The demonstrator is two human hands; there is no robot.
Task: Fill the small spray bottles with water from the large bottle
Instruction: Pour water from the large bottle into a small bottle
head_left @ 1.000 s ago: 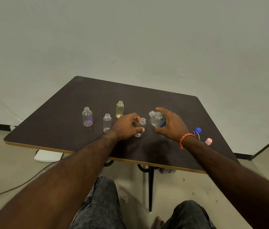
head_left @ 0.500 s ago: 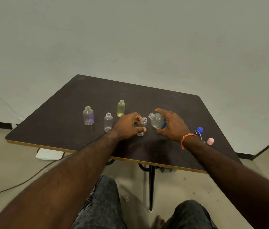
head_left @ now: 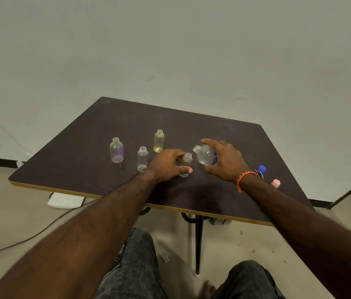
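1. Right hand (head_left: 226,160) grips the big bottle (head_left: 205,155) mid-frame, tipped left with its open neck just beside the small bottle (head_left: 186,164).
2. Left hand (head_left: 167,166) pinches that small bottle, which stands on the table (head_left: 84,152).
3. Three more small ones stand open further left: purple bottle (head_left: 116,149), clear bottle (head_left: 142,158), yellow bottle (head_left: 159,140).
4. Blue cap (head_left: 261,169) and pink cap (head_left: 275,183) sit behind the right wrist, partly blocked by it.

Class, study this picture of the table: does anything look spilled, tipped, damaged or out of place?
No spill or damage shows. The large bottle is tipped toward the small bottle, but the right hand grips it for pouring. The left hand holds the small bottle upright. The other three small bottles stand upright, uncapped.
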